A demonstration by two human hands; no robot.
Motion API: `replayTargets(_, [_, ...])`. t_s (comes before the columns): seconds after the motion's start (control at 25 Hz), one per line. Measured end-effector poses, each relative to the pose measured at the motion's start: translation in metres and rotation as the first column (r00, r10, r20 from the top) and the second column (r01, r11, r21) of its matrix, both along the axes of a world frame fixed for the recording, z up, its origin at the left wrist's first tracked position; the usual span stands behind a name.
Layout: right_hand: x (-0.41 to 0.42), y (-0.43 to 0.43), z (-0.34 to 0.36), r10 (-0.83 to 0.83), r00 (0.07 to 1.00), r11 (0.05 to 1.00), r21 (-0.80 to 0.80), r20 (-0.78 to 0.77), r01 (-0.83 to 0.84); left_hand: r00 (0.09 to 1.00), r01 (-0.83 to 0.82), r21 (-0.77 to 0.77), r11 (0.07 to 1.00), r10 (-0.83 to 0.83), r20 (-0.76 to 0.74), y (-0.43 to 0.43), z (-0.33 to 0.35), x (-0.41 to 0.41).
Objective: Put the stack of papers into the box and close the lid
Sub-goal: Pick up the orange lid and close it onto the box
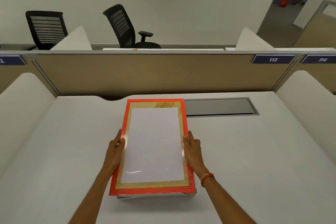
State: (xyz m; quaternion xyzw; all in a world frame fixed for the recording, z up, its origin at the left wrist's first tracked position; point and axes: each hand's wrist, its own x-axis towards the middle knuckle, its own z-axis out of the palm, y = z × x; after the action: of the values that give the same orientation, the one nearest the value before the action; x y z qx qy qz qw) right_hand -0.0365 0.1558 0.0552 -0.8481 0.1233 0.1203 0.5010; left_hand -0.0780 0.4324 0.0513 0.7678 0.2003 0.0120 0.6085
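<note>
Your left hand [116,148] and right hand [192,148] clasp the long sides of the glossy orange lid [156,102], thumbs on top, at the near middle of the smooth white desk [236,151]. Its clear window shows flat white paper [153,143] framed in gold, so the papers seem loaded. Lowering the lid looks under way: press it squarely onto the pale box [154,196] edge beneath.

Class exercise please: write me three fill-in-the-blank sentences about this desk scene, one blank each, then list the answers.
1. The lid has an orange border and a large ____ panel in its middle.
2. The left hand and right hand hold the lid by its two long ____.
3. The bracelet is on the ____ wrist.

Answers: white; sides; right
</note>
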Motion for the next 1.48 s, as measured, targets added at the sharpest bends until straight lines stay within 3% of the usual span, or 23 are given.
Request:
replayTargets(0.24, [0.005,-0.008,-0.025,-0.037,0.999,0.999,-0.013,0.003,0.037,0.997,-0.01,0.207,0.978,0.026,-0.076,-0.007,-0.019,0.01])
replayTargets(0.88, [0.012,-0.01,-0.046,0.043,0.999,0.993,-0.111,0.031,-0.039,0.997,0.035,0.386,0.922,-0.003,-0.083,-0.006,-0.045,0.007])
replayTargets(1.0, [0.009,-0.009,-0.047,0.073,0.997,0.979,-0.19,0.007,-0.07,0.993,0.091,0.43,0.898,-0.048,-0.112,-0.005,-0.046,0.006])
replayTargets(1.08, [0.008,-0.004,-0.047,0.124,0.988,0.896,-0.438,0.09,-0.073,0.99,0.115,0.546,0.83,-0.05,-0.132,-0.006,-0.045,0.007])
replayTargets(1.16, [0.009,0.003,-0.042,0.27,0.935,0.79,-0.608,0.229,-0.079,0.996,0.094,0.725,0.682,-0.061,-0.072,-0.011,-0.039,0.012])
replayTargets(1.32, [0.02,0.017,-0.042,0.471,0.852,0.68,-0.71,0.229,-0.185,0.958,0.161,0.873,0.461,-0.284,-0.027,-0.026,-0.03,0.026])
replayTargets(1.48, [0.026,0.023,-0.05,0.497,0.847,0.667,-0.708,0.19,-0.232,0.939,0.236,0.872,0.43,-0.333,-0.09,-0.033,-0.038,0.039])
